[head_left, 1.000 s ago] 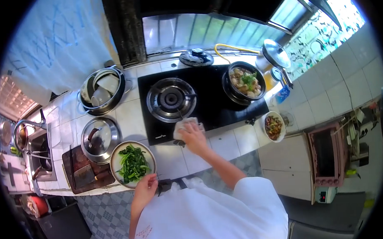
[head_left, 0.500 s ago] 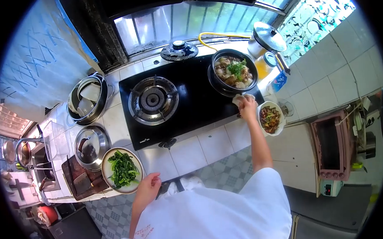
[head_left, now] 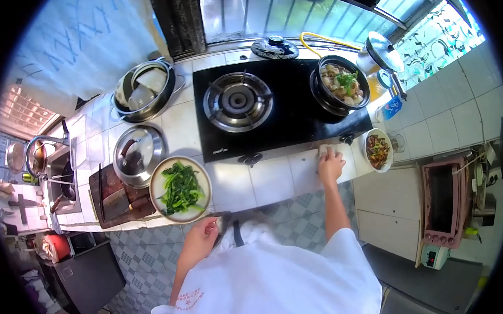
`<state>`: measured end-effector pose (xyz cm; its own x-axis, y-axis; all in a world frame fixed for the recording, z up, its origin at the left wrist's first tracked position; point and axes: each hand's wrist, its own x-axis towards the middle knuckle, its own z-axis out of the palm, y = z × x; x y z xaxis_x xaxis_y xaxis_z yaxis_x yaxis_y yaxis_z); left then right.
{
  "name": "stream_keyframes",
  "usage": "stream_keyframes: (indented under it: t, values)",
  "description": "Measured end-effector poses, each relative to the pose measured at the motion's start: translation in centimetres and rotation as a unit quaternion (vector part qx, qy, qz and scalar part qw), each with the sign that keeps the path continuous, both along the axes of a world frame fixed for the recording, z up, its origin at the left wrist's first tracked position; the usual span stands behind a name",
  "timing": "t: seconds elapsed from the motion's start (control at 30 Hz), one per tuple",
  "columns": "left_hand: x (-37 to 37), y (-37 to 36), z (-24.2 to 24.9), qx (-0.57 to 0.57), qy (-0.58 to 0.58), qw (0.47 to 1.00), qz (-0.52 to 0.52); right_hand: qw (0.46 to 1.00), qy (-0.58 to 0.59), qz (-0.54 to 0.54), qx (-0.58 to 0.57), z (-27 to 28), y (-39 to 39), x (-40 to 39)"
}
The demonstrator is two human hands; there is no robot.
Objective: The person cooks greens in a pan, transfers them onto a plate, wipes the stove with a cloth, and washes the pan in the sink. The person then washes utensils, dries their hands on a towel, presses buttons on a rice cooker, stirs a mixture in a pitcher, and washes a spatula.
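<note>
One hand (head_left: 331,166) pressing cloth (head_left: 323,150) on tiled counter (head_left: 272,183), below stove (head_left: 295,128)

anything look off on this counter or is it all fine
One thing: the plate of greens sits right at the front edge of the counter, and its rim seems to jut slightly past it, so it looks a bit precarious. I see no obvious spill or breakage.

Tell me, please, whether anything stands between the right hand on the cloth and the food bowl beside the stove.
Nothing visible does: only tiled counter separates the right hand and cloth from the bowl. A knob juts from the stove just beside that path.
</note>
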<state>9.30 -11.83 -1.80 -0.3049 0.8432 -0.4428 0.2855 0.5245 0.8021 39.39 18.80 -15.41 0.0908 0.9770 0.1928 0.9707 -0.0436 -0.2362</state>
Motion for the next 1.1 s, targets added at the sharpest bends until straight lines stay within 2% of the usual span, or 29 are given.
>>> stream_keyframes:
  t: [0.1,0.13,0.2,0.23,0.27,0.3,0.33,0.37,0.43,0.5,0.53,0.6,0.63,0.7,0.73,0.8,0.83,0.87,0.93,0.97,1.0,1.03,1.07,1.1]
  values:
    - [-2.2,-4.6,-0.2,0.007,0.040,0.999,-0.006,0.997,-0.051,-0.054,0.020,-3.2,-1.6,-2.0]
    - [-2.9,-6.3,-0.2,0.004,0.041,0.999,0.006,0.998,-0.054,0.014,0.021,-3.2,-3.2,-3.8]
    - [-4.1,-10.2,-0.9,0.000,0.037,0.999,0.041,0.991,-0.068,0.071,0.089,-5.3,-6.8,-8.6]
    - [-4.8,-11.9,-1.1,0.004,0.032,0.999,0.039,0.992,-0.026,0.081,0.094,-4.6,-8.9,-12.1]
    - [-5.4,-13.6,-1.2,-0.006,0.034,0.998,0.048,0.973,-0.057,0.169,0.146,-5.1,-11.1,-14.6]
    - [-5.9,-15.4,-1.3,-0.016,0.035,0.998,0.058,0.977,-0.030,0.181,0.108,-4.2,-13.5,-17.7]
    - [-6.5,-17.1,-1.5,-0.018,0.037,0.997,0.060,0.963,-0.038,0.257,0.072,-4.7,-15.4,-19.6]
    - [-6.9,-18.7,-1.4,-0.016,0.035,0.997,0.063,0.961,-0.007,0.277,0.027,-2.8,-18.2,-21.7]
    - [-7.9,-21.6,-1.0,-0.019,0.034,0.995,0.088,0.928,0.015,0.371,-0.036,-3.0,-21.7,-22.4]
    - [-9.0,-24.7,-1.7,-0.015,0.035,0.993,0.114,0.912,-0.014,0.409,-0.006,-3.3,-22.1,-20.2]
    - [-9.6,-26.1,-2.0,-0.015,0.035,0.990,0.136,0.918,-0.042,0.393,-0.013,-1.1,-22.0,-18.9]
    - [-10.6,-28.2,-1.6,-0.015,0.034,0.986,0.160,0.941,-0.113,0.315,0.057,-3.5,-18.0,-14.1]
    - [-10.9,-29.1,-1.4,-0.019,0.032,0.984,0.176,0.977,-0.110,0.181,0.028,-3.1,-16.9,-12.1]
    - [-11.9,-31.4,-2.1,-0.024,0.046,0.980,0.191,0.984,-0.166,0.062,0.010,-4.2,-13.2,-7.0]
    - [-12.4,-32.1,-2.7,-0.037,0.062,0.978,0.195,0.991,-0.099,-0.015,-0.084,-2.4,-12.5,-6.6]
    - [-13.6,-33.3,-3.3,-0.047,0.060,0.974,0.215,0.979,-0.159,-0.102,-0.077,-4.3,-11.1,-4.3]
    - [-14.4,-34.0,-3.3,-0.059,0.062,0.972,0.221,0.968,-0.039,-0.213,-0.125,-2.3,-12.4,-6.0]
    - [-15.4,-34.6,-3.3,-0.055,0.069,0.970,0.226,0.968,-0.003,-0.173,-0.181,-4.8,-11.1,-2.9]
    - [-17.7,-35.5,-2.3,-0.060,0.088,0.962,0.250,0.948,-0.027,-0.213,-0.235,-4.0,-14.2,-4.0]
    - [-19.2,-36.0,-2.0,-0.053,0.101,0.961,0.253,0.936,-0.118,-0.222,-0.248,-8.3,-14.2,-1.8]
    - [-20.9,-36.6,-1.8,-0.058,0.095,0.958,0.264,0.891,-0.334,0.088,-0.294,-12.0,-14.1,2.2]
    - [-22.7,-37.4,-1.5,-0.063,0.099,0.953,0.279,0.894,-0.280,0.048,-0.346,-17.9,-16.0,3.7]
    - [-24.7,-37.8,-0.8,-0.074,0.113,0.953,0.270,0.893,-0.281,0.061,-0.346,-18.4,-16.9,0.9]
    - [-26.9,-38.2,-0.3,-0.085,0.125,0.954,0.258,0.842,-0.217,0.184,-0.459,-17.3,-18.9,-2.2]
